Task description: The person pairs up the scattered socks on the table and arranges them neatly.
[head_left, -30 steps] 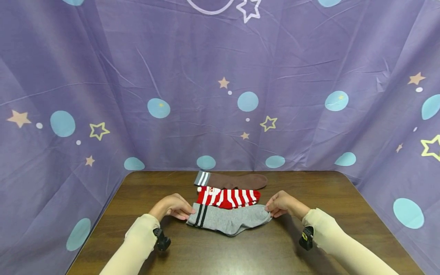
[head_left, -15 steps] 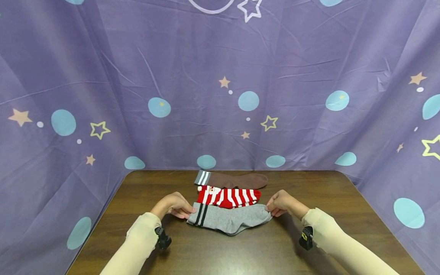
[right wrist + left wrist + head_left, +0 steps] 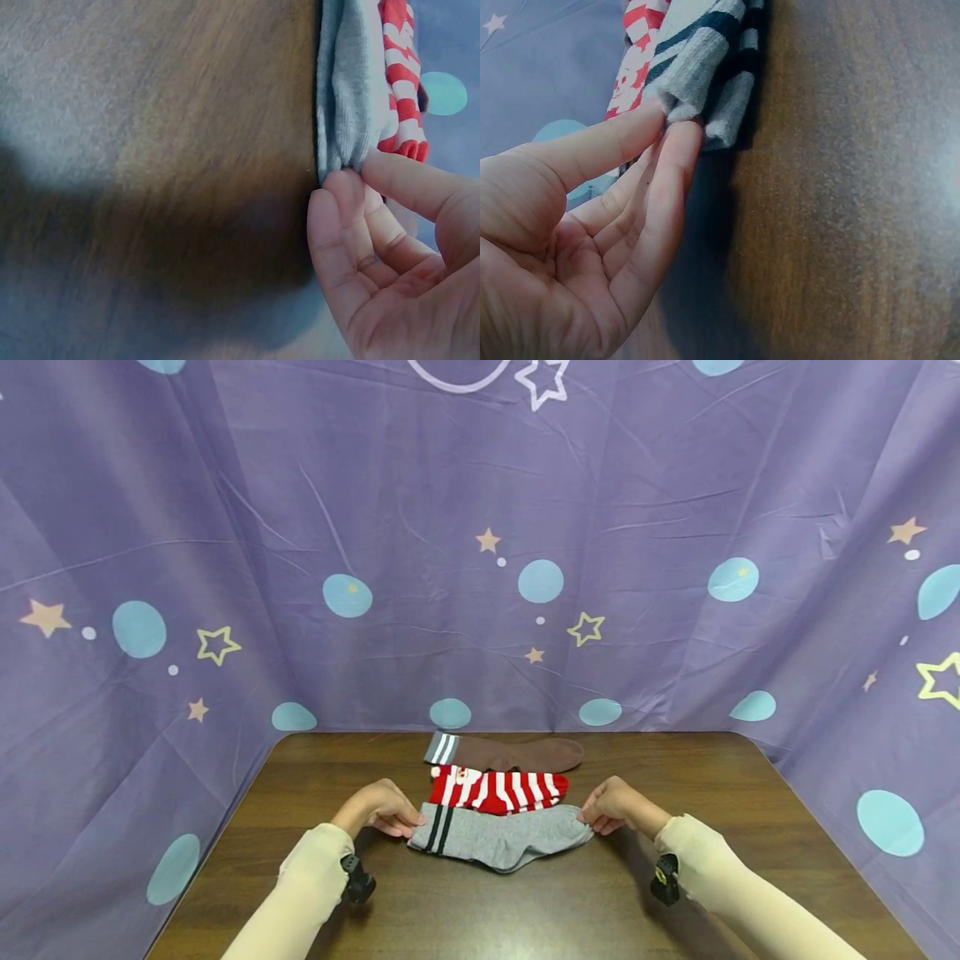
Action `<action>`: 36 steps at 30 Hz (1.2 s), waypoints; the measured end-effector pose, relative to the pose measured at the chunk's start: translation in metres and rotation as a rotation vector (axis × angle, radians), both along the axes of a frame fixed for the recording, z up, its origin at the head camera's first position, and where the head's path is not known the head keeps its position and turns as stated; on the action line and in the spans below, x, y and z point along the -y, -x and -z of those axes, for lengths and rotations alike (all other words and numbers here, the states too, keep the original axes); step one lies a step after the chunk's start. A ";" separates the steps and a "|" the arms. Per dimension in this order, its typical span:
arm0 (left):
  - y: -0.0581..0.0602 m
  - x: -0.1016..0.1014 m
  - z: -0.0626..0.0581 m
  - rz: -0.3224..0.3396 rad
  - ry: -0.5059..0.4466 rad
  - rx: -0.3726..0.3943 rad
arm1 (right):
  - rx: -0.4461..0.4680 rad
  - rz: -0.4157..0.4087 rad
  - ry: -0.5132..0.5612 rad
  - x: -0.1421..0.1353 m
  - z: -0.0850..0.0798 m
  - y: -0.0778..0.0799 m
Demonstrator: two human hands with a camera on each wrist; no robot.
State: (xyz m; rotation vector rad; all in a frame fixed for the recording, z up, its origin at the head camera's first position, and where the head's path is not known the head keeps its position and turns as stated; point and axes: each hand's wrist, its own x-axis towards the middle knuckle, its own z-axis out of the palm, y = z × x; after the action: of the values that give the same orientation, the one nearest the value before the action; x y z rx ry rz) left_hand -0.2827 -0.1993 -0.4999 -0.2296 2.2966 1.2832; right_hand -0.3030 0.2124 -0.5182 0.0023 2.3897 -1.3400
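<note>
A grey sock [image 3: 498,837] with two black bands at its cuff lies stretched sideways between my hands. My left hand [image 3: 384,810] pinches the cuff end between thumb and fingertips; the left wrist view shows the ribbed cuff [image 3: 697,64] folding at the grip. At the toe end, my right hand [image 3: 615,805] pinches the fabric, and the grey knit [image 3: 352,82] bunches slightly there in the right wrist view. Just behind it lies a red-and-white striped sock [image 3: 498,790] with a Santa face near its cuff. Farther back is a brown sock [image 3: 517,753] with a grey-blue, white-striped cuff.
All the socks rest on a dark brown wooden table [image 3: 510,914]. A purple curtain [image 3: 420,635] with stars and blue dots hangs behind the table and along both sides. Black wrist devices sit on the left [image 3: 357,878] and right [image 3: 665,878] sleeves.
</note>
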 end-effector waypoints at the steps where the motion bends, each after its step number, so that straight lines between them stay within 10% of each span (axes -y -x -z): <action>1: 0.000 0.000 0.000 -0.004 0.002 0.001 | 0.001 0.001 0.001 0.000 0.000 0.000; 36: 0.001 -0.018 -0.003 -0.046 0.184 -0.025 | -0.001 -0.044 -0.014 0.001 0.002 0.001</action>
State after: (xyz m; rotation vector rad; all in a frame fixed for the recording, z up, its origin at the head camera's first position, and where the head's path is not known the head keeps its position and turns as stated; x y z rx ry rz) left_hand -0.2840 -0.1816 -0.4972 -0.3324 2.4451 1.1024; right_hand -0.3044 0.2112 -0.5201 -0.0467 2.3859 -1.3042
